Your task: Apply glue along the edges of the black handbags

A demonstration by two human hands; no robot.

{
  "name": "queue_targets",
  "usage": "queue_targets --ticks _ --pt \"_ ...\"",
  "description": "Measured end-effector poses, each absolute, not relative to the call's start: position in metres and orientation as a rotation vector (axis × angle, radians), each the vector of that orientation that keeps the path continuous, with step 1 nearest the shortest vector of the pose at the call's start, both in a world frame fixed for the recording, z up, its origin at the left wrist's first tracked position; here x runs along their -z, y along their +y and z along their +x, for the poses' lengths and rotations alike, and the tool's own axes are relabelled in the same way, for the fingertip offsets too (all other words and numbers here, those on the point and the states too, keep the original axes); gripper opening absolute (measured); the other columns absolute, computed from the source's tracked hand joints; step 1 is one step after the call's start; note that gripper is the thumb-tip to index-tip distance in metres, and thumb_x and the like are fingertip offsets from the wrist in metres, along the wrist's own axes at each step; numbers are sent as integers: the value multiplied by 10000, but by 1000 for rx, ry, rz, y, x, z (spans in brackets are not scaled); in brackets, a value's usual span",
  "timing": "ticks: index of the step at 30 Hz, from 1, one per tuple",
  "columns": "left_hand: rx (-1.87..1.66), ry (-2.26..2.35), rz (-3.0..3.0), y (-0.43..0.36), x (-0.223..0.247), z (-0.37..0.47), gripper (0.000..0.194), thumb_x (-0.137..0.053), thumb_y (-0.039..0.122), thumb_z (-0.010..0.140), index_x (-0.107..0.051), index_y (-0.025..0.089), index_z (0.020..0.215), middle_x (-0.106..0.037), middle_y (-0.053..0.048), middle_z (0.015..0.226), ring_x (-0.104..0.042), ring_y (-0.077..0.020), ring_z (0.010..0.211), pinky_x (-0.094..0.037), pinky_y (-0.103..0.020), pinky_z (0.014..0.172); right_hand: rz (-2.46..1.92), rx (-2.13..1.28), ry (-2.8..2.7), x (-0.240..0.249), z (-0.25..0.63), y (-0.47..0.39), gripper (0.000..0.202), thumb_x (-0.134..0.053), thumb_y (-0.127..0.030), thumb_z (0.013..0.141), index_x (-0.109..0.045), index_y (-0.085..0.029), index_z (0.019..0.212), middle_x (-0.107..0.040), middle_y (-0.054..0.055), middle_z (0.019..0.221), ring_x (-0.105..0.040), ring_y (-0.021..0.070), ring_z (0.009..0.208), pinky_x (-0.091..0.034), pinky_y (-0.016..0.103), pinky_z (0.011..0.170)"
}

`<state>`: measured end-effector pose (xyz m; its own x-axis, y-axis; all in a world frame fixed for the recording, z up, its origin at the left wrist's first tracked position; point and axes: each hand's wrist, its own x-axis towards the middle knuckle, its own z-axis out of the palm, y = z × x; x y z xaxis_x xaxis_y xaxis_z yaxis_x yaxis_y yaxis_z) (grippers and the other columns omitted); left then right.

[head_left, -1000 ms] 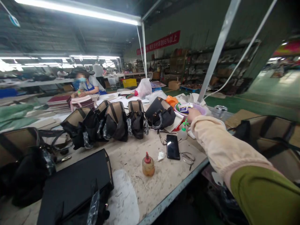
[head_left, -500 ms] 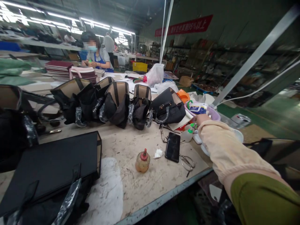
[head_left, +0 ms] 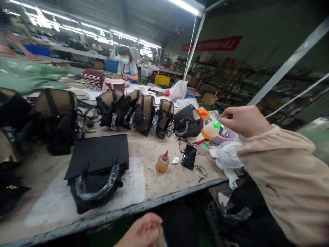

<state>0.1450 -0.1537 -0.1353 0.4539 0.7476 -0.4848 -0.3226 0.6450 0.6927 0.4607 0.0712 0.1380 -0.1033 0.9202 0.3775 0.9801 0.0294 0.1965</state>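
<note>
My right hand [head_left: 245, 118] is raised at the right of the table, its fingers pinched at the green cap of a small plastic squeeze bottle [head_left: 209, 130]. The bottle hangs tilted, with yellow-orange liquid inside. At the bottom edge my left hand [head_left: 145, 230] is curled in front of the table; a pale edge shows beside its fingers, too little to name. A black handbag [head_left: 100, 154] with plastic-wrapped handles lies on the table to the left. Nearer the middle stands a squat bottle with a red nozzle [head_left: 162, 163].
Several black bags [head_left: 145, 115] line the back of the table. A phone [head_left: 189, 157], scissors [head_left: 200, 171], a second green-capped bottle [head_left: 203, 149], a purple basin [head_left: 226, 138] and a white fan [head_left: 230, 154] are at the right. A masked co-worker [head_left: 128, 70] sits beyond.
My right hand has come up from the basin area with the green-capped bottle. My left hand has entered at the bottom. The view has shifted, showing more on the left.
</note>
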Motion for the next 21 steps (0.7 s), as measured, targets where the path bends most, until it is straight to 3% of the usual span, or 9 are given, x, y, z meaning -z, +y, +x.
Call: queue_targets --ticks 3,6,7,9,11,14,17,21 --pt "-788 514 390 -134 99 148 545 -626 509 817 -553 199 1258 -595 -179 1219 -627 -296 1031 -502 -390 774 -1620 322 -2274 -139 400 9 145 -711 -322 743 -675 -222 644 -597 -34 513 -508 99 458 -337 243 486" --pt "-852 278 262 -126 63 140 685 -455 675 836 -433 249 1371 -526 -183 1332 -607 -355 1097 -528 -463 763 -1321 -5 -2393 -115 346 -45 202 -664 -413 793 -678 -249 676 -603 -39 540 -517 105 456 -352 239 441" --pt "-880 262 229 -128 57 136 713 -423 711 825 -434 249 1367 -540 -174 1319 -630 -354 1053 -542 -455 730 -1251 -104 -2411 -103 331 -60 220 -645 -428 812 -674 -252 683 -608 -36 560 -523 107 465 -359 240 440" --pt "-944 377 140 -137 53 126 667 -460 696 820 -514 199 1261 -645 -142 1099 -688 -272 809 -523 -308 551 -1191 -300 -2350 -76 304 -82 201 -646 -443 820 -675 -258 747 -631 -29 624 -535 111 490 -382 244 453" --pt "-1055 549 64 -150 61 115 561 -503 636 837 -566 146 1101 -657 -90 853 -649 -189 615 -408 -202 417 -1209 -543 -2143 -46 282 -98 243 -657 -457 815 -658 -273 974 -655 -17 707 -556 124 517 -421 252 472" --pt "-1315 703 67 -172 79 96 433 -528 565 860 -538 164 1022 -631 -51 793 -621 -170 604 -393 -199 406 -1226 -829 -1767 0 255 -114 458 -563 -483 871 -464 -275 1267 -621 -13 735 -560 138 520 -464 268 478" --pt "-1544 761 167 -190 95 77 355 -565 509 861 -504 206 1035 -620 -30 855 -621 -175 662 -464 -237 453 -1231 -924 -1783 38 222 -129 305 -506 -467 901 -490 -266 1130 -557 -32 684 -523 127 480 -438 261 453" --pt "-1655 755 275 -212 113 60 346 -581 481 860 -506 213 1065 -594 -10 821 -595 -160 618 -493 -257 468 -1231 -818 -2040 65 178 -152 217 -556 -446 869 -550 -248 956 -582 -22 650 -548 144 521 -456 278 521"
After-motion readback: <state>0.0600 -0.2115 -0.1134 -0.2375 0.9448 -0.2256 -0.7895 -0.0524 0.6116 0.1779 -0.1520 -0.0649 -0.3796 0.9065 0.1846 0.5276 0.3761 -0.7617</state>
